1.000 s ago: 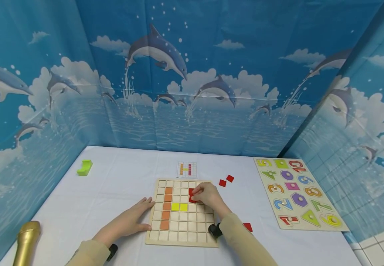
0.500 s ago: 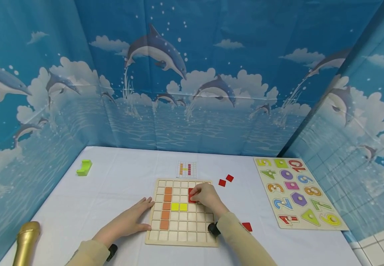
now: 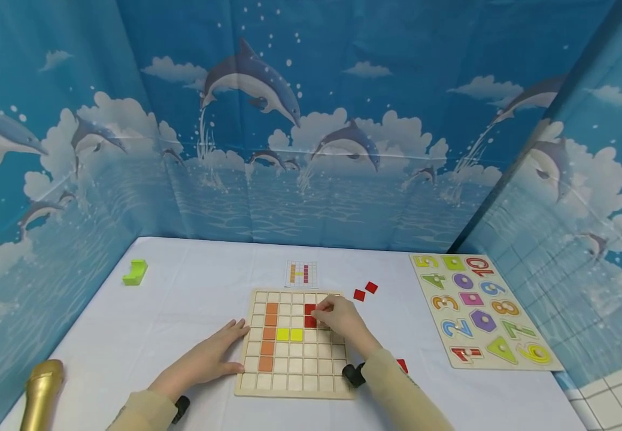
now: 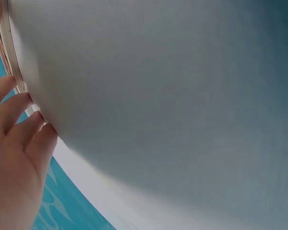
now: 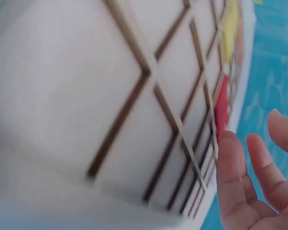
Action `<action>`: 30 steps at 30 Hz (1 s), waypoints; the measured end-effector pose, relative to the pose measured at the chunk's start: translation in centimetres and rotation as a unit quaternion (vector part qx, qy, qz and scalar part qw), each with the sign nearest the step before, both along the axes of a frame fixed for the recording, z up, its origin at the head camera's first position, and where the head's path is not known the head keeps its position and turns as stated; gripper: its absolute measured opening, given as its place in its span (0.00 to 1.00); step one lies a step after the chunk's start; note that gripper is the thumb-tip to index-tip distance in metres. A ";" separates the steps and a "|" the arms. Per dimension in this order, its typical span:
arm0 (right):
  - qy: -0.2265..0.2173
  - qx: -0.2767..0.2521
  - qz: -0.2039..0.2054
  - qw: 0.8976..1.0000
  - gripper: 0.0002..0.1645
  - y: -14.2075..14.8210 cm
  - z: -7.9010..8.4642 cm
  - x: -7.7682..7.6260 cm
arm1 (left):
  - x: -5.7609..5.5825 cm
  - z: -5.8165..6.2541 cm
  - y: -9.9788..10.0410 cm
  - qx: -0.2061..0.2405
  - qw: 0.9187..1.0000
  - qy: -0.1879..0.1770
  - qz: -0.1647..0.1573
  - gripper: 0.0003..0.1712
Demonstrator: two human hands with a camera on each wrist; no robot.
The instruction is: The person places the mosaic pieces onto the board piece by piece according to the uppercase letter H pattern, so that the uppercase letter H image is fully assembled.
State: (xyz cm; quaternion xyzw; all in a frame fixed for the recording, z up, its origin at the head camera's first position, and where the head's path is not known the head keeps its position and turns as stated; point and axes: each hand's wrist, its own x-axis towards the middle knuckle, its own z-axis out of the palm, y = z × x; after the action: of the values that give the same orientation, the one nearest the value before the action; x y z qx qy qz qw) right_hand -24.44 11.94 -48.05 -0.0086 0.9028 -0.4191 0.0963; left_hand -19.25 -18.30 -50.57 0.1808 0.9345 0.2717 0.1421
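Note:
A wooden grid board [image 3: 296,393] lies flat on the white table. Orange tiles [image 3: 267,348] form a column in its left part, and two yellow tiles [image 3: 290,334] sit side by side to their right. Farther right, an upper red tile [image 3: 309,309] and a lower red tile [image 3: 310,322] are set one above the other. My left hand [image 3: 208,359] rests against the board's left edge, fingers relaxed. My right hand [image 3: 337,317] is just right of the red tiles; in the right wrist view its fingers [image 5: 230,167] are apart, one fingertip close to a red tile [image 5: 222,108].
Two loose red tiles [image 3: 365,291] lie beyond the board's right corner; another red tile [image 3: 402,364] shows beside the right forearm. A printed pattern card [image 3: 302,274] sits behind the board. Around stand a number puzzle [image 3: 472,335], a green block [image 3: 135,272] and a gold microphone [image 3: 44,389].
My right hand has shifted slightly right, and its fingers have come off the lower red tile, which now shows more fully. The left hand stays against the board.

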 end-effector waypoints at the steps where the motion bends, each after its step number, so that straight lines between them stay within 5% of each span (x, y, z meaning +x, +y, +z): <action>1: -0.002 -0.002 -0.004 1.000 0.09 0.4 0.2 0.1 | 0.0 0.0 0.0 -0.001 1.000 0.000 0.000 0.50; 11: -0.015 -0.032 -0.047 0.998 0.10 6.3 1.1 2.6 | 0.0 0.1 -0.1 -0.002 1.000 -0.005 0.001 0.50; 30: -0.062 -0.058 -0.065 0.994 0.20 15.2 -0.5 6.5 | 0.0 0.3 -0.3 0.001 1.000 -0.001 -0.009 0.50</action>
State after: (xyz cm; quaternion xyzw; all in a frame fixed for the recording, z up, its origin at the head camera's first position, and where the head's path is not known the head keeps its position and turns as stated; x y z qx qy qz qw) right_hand -17.99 27.14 -48.54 0.0706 0.8678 -0.4759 0.1239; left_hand -19.21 -18.59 -50.32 0.1890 0.9325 0.2716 0.1450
